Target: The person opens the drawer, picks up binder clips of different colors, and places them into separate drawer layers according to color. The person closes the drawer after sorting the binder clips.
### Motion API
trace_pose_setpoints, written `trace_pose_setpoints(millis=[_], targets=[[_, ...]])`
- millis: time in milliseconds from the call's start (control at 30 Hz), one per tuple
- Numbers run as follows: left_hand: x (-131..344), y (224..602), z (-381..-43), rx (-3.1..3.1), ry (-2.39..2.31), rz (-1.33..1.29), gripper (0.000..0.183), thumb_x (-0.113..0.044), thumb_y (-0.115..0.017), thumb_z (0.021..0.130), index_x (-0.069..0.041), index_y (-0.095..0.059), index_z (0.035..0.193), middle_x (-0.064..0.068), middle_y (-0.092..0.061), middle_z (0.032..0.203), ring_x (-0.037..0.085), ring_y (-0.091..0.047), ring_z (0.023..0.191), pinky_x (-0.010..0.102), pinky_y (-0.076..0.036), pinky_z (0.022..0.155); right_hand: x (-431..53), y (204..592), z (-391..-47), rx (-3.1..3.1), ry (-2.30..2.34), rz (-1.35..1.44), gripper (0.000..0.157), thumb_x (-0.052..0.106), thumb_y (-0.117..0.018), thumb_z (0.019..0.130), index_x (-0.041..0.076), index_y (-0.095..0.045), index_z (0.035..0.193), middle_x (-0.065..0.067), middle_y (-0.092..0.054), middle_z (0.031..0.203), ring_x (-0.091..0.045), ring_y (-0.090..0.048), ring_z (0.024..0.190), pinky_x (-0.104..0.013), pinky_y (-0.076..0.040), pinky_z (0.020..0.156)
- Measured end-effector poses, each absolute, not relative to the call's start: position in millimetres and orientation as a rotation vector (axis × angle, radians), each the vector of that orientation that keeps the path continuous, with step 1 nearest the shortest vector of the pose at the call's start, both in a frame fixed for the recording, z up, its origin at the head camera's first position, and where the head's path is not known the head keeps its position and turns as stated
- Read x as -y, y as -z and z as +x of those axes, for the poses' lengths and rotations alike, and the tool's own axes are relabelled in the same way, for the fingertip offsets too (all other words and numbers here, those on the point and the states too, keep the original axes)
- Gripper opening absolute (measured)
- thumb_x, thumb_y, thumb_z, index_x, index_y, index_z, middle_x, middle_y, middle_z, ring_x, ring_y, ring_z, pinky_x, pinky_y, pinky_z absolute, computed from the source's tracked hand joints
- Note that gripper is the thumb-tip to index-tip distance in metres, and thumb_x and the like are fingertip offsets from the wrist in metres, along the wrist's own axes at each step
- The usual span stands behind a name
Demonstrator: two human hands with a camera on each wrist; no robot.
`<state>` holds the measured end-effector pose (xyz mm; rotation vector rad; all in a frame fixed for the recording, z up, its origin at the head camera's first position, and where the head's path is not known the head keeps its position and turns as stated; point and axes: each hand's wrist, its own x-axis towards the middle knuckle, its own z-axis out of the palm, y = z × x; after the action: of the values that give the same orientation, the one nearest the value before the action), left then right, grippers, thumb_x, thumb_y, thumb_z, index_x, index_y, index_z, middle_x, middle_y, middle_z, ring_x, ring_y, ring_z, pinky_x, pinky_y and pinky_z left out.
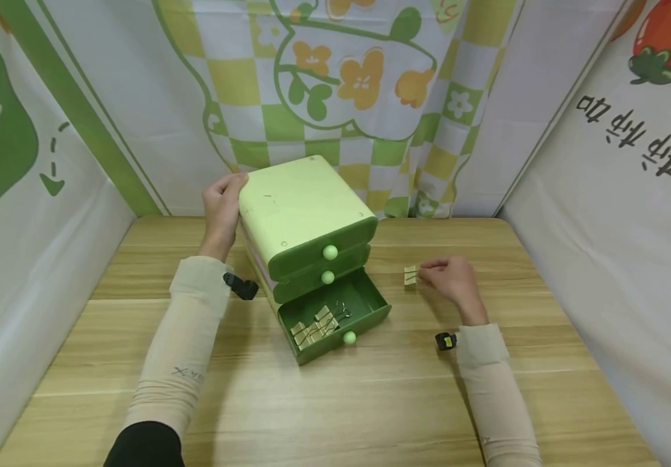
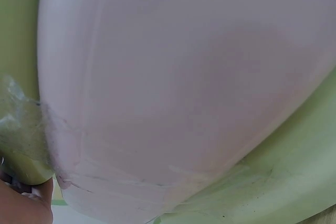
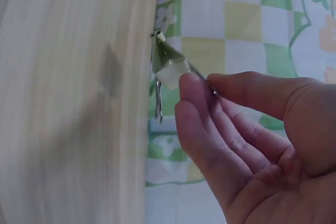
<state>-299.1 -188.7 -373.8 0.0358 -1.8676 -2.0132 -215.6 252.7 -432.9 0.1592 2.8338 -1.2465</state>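
A small green drawer cabinet [image 1: 306,207] stands on the table with its bottom drawer [image 1: 373,311] pulled out. Several pale binder clips [image 1: 315,325] lie in that drawer, toward its left side. My left hand [image 1: 222,209] rests on the cabinet's upper back left edge; the left wrist view is mostly filled by the cabinet's pale pinkish side [image 2: 173,87], with part of the hand [image 2: 26,205] at the lower left corner. Right of the drawer, my right hand [image 1: 452,280] pinches a binder clip [image 1: 410,276] by a wire handle between thumb and fingertips. Up close, the clip [image 3: 169,60] shows its other handle hanging free.
Two upper drawers, with round knobs [image 1: 329,253], are in place above the open one. A checkered curtain [image 1: 335,97] hangs behind the wooden table [image 1: 382,402]. Printed cloth walls [image 1: 622,214] border it at both sides.
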Motion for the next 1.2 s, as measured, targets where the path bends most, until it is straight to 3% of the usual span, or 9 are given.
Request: trace_pose_setpoints(millis=[133, 267, 600, 733, 1000, 1200], targets=[[189.1, 373.7, -299.3, 1.862, 2.014, 0.037, 0.033, -0.034, -0.067, 0.103, -0.007, -0.079, 0.118, -0.009, -0.075, 0.099, 0.005, -0.064, 0.079, 0.020, -0.053, 0.077, -246.3, 424.1, -213.8, -2.711, 1.391, 0.142, 0.030, 0.025, -0.074, 0.099, 0.002, -0.078, 0.118, -0.013, -0.082, 0.107, -0.034, -0.079, 0.102, -0.047, -0.064, 0.091], [189.3, 374.5, -300.2, 1.857, 2.008, 0.030, 0.032, -0.033, -0.067, 0.103, -0.007, -0.080, 0.117, -0.009, -0.075, 0.097, 0.005, -0.064, 0.077, 0.020, -0.053, 0.075, -237.3, 416.5, -210.9, -2.634, 1.493, 0.091, 0.029, 0.021, -0.073, 0.100, -0.001, -0.076, 0.119, -0.016, -0.081, 0.108, -0.032, -0.079, 0.101, -0.045, -0.063, 0.093], [188.4, 373.9, -298.6, 1.858, 2.014, 0.034, 0.032, -0.033, -0.066, 0.104, -0.007, -0.080, 0.118, -0.009, -0.075, 0.101, 0.006, -0.066, 0.084, 0.020, -0.054, 0.080, -204.6, 405.8, -193.8, -2.688, 1.514, -0.229, 0.017, 0.014, -0.075, 0.099, -0.001, -0.079, 0.106, -0.016, -0.081, 0.096, -0.035, -0.080, 0.088, -0.046, -0.066, 0.080], [188.3, 374.0, -298.9, 1.857, 2.008, 0.034, 0.032, -0.032, -0.066, 0.104, -0.006, -0.080, 0.116, -0.009, -0.075, 0.097, 0.005, -0.065, 0.078, 0.020, -0.054, 0.077, -189.0, 406.2, -187.2, -2.729, 1.447, -0.351, 0.013, 0.012, -0.076, 0.097, 0.001, -0.080, 0.104, -0.012, -0.081, 0.091, -0.039, -0.079, 0.088, -0.037, -0.065, 0.074], [188.3, 373.1, -298.4, 1.861, 2.022, 0.037, 0.032, -0.033, -0.067, 0.104, -0.007, -0.080, 0.117, -0.009, -0.075, 0.099, 0.005, -0.066, 0.080, 0.020, -0.054, 0.078, -160.3, 417.9, -179.2, -2.840, 1.270, -0.506, 0.005, 0.011, -0.078, 0.094, 0.007, -0.081, 0.096, -0.004, -0.080, 0.085, -0.013, -0.074, 0.074, -0.024, -0.060, 0.067], [189.0, 372.0, -297.4, 1.864, 2.039, 0.048, 0.030, -0.033, -0.067, 0.103, -0.009, -0.080, 0.116, -0.009, -0.075, 0.098, 0.005, -0.065, 0.082, 0.019, -0.054, 0.077, -140.4, 430.0, -175.8, -2.859, 1.124, -0.670, 0.005, 0.007, -0.077, 0.093, 0.005, -0.081, 0.095, -0.007, -0.080, 0.087, -0.010, -0.073, 0.075, -0.019, -0.060, 0.067]])
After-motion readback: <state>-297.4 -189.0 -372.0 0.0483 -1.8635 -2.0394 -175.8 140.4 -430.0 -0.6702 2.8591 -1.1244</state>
